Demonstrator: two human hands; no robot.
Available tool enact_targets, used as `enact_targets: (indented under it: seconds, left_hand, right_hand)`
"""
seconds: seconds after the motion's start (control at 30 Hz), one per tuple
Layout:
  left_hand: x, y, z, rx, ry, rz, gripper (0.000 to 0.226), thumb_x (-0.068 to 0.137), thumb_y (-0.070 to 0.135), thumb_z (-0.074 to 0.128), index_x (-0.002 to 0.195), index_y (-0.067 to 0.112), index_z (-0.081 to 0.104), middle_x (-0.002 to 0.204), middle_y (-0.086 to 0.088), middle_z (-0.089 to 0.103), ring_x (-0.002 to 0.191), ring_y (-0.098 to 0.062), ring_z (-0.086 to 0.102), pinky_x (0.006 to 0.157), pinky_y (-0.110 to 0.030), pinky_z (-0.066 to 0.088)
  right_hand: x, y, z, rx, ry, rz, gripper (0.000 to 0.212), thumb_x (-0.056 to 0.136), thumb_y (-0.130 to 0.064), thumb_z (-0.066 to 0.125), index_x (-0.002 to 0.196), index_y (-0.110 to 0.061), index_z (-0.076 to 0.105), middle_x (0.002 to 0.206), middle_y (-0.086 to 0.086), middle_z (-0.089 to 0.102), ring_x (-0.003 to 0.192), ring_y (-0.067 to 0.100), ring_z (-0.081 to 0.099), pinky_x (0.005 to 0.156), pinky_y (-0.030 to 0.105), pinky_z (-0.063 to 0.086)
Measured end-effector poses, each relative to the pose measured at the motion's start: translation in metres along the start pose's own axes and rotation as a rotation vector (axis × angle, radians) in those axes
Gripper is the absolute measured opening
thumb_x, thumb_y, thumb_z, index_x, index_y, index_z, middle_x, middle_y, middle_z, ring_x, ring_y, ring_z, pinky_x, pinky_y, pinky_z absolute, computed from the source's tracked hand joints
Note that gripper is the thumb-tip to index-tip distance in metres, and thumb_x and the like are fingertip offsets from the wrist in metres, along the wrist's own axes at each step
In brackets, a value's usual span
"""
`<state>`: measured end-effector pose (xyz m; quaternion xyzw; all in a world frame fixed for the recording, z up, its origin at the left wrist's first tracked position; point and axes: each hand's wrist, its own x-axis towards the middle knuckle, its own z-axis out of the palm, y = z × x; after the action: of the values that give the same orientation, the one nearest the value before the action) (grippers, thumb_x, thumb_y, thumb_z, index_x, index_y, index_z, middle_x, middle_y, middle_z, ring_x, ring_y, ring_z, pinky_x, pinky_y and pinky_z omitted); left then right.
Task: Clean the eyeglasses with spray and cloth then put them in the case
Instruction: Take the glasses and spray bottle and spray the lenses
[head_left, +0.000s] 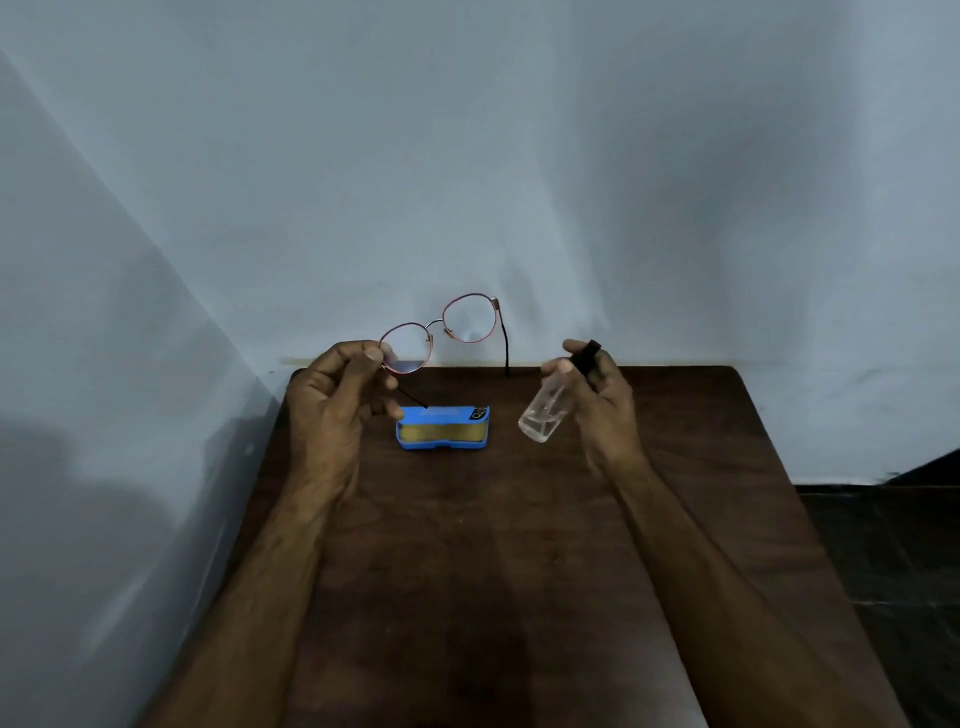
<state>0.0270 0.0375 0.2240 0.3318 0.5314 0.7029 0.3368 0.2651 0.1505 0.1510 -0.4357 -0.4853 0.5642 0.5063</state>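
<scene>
Our left hand pinches the eyeglasses by one rim; our right hand grips the spray bottle. We should aim its nozzle at a lens and mist lightly.

A plain home room is suggested by a dark wooden bench set against a bare wall at 12 o'clock.

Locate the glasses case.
Head view: the blue case lies on the table, between the left hand with the eyeglasses and the right hand with the spray bottle.
</scene>
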Motion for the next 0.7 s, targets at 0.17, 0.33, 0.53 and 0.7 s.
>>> enact_targets:
  seconds: [0.17, 0.33, 0.53, 0.7]
  left_hand:
    - [-0.009, 0.014, 0.014, -0.018, -0.020, 0.030, 0.026, 0.107, 0.001, 0.054, 0.090, 0.009, 0.073, 0.090, 0.000, 0.074, 0.071, -0.014, 0.062, 0.050, -0.027, 0.053]
    - [-0.014, 0.032, 0.019, -0.011, -0.026, 0.053, 0.025, 0.107, 0.001, 0.054, 0.090, 0.008, 0.072, 0.090, -0.002, 0.073, 0.070, -0.016, 0.060, 0.050, -0.027, 0.053]
    - [-0.018, 0.057, 0.015, 0.006, -0.010, 0.074, 0.024, 0.106, 0.003, 0.056, 0.088, 0.009, 0.072, 0.094, -0.004, 0.072, 0.073, -0.018, 0.059, 0.052, -0.029, 0.051]
    - [-0.023, 0.072, 0.016, 0.028, 0.010, 0.095, 0.024, 0.105, 0.004, 0.058, 0.088, 0.010, 0.074, 0.094, -0.004, 0.073, 0.074, -0.019, 0.060, 0.052, -0.029, 0.051]
  right_hand:
    - [-0.023, -0.043, 0.005, 0.379, 0.030, 0.072, 0.022, 0.109, -0.026, 0.052, 0.127, -0.013, 0.056, 0.093, 0.004, 0.063, 0.085, 0.020, 0.066, 0.080, 0.051, 0.060]
    - [-0.044, -0.067, 0.017, 0.422, 0.001, 0.105, 0.027, 0.110, -0.041, 0.043, 0.119, -0.017, 0.053, 0.084, 0.011, 0.064, 0.049, 0.024, 0.058, 0.048, 0.030, 0.051]
    - [-0.057, -0.092, 0.022, 0.402, -0.265, 0.178, 0.049, 0.098, -0.042, 0.036, 0.119, -0.005, 0.062, 0.067, 0.010, 0.051, 0.044, 0.022, 0.049, 0.047, 0.027, 0.044]
    - [-0.066, -0.114, 0.028, 0.332, -0.323, 0.117, 0.042, 0.098, -0.032, 0.045, 0.126, -0.004, 0.060, 0.073, 0.009, 0.055, 0.057, 0.022, 0.057, 0.050, 0.034, 0.054]
